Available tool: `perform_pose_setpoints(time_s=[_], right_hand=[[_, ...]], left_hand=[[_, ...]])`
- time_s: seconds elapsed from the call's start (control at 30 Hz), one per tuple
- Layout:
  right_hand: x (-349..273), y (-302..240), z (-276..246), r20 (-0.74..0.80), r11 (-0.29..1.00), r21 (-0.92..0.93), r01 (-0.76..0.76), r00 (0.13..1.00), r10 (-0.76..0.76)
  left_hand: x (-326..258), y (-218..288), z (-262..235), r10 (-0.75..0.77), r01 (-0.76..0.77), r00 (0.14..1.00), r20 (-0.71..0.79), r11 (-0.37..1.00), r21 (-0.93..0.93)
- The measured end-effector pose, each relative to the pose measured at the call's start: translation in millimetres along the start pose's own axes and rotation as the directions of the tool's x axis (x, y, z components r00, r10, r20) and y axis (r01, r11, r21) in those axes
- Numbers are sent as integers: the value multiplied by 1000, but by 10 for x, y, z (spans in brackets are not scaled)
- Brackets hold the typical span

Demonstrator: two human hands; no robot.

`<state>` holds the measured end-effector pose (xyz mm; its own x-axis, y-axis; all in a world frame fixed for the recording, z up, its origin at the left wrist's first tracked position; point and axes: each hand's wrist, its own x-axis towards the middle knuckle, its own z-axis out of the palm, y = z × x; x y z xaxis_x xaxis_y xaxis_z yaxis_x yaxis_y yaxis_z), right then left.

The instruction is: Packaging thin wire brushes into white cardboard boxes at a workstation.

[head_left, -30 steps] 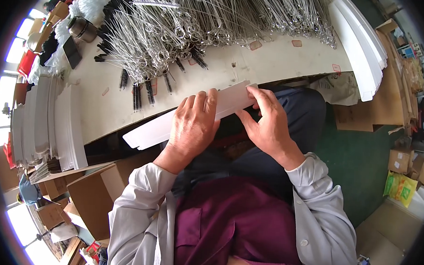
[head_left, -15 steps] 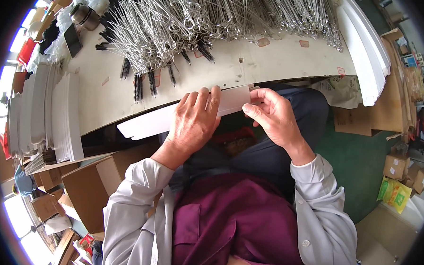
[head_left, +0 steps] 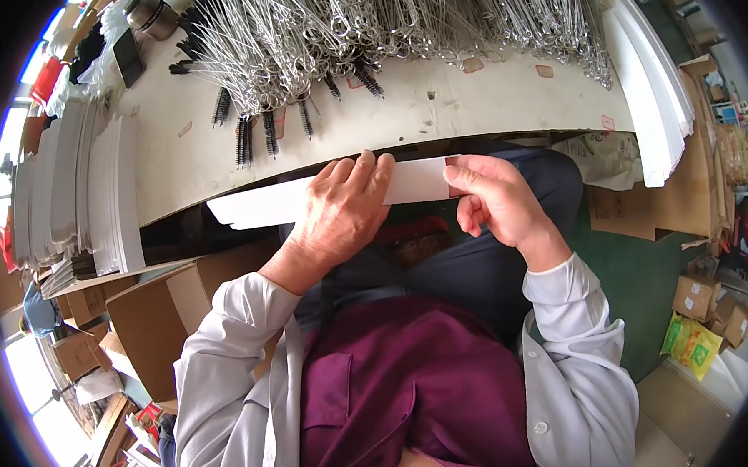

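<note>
A long, narrow white carton (head_left: pixel 267 202) lies crosswise over my lap, just in front of the table edge. My left hand (head_left: pixel 342 200) is wrapped over its middle, fingers on the far side. At its right end my right hand (head_left: pixel 503 193) grips with the thumb on top and the forefinger along the far edge; the lower fingers are curled. A dark reddish patch (head_left: pixel 454 180) shows at that end beside the thumb; what it is I cannot tell. On the table ahead lies a heap of wire-handled brushes (head_left: pixel 315 56) with looped ends and black bristles.
Stacks of flat white cartons stand at the table's left (head_left: pixel 100 192) and right (head_left: pixel 651 104). A phone (head_left: pixel 129 58) and a metal flask (head_left: pixel 151 15) sit at the far left. An open cardboard box (head_left: pixel 149 324) is below the table at left. A yellow-green bag (head_left: pixel 691 344) lies at right.
My right hand has moved slightly right, its thumb now pressed on the carton's end, where a reddish patch has come into sight. The left hand keeps its hold.
</note>
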<state>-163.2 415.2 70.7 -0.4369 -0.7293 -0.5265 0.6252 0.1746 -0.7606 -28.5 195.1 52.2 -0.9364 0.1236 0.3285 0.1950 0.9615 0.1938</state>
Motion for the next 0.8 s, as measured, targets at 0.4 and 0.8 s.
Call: perform_pose_setpoints(time_s=[0.4, 0.8], right_hand=[[233, 6, 206, 516, -385, -856, 345, 608, -603], [277, -200, 81, 513, -397, -856, 332, 640, -571]], left_hand=[[293, 90, -44, -68, 76, 995, 75, 991, -111], [204, -234, -88, -62, 66, 997, 42, 994, -92]])
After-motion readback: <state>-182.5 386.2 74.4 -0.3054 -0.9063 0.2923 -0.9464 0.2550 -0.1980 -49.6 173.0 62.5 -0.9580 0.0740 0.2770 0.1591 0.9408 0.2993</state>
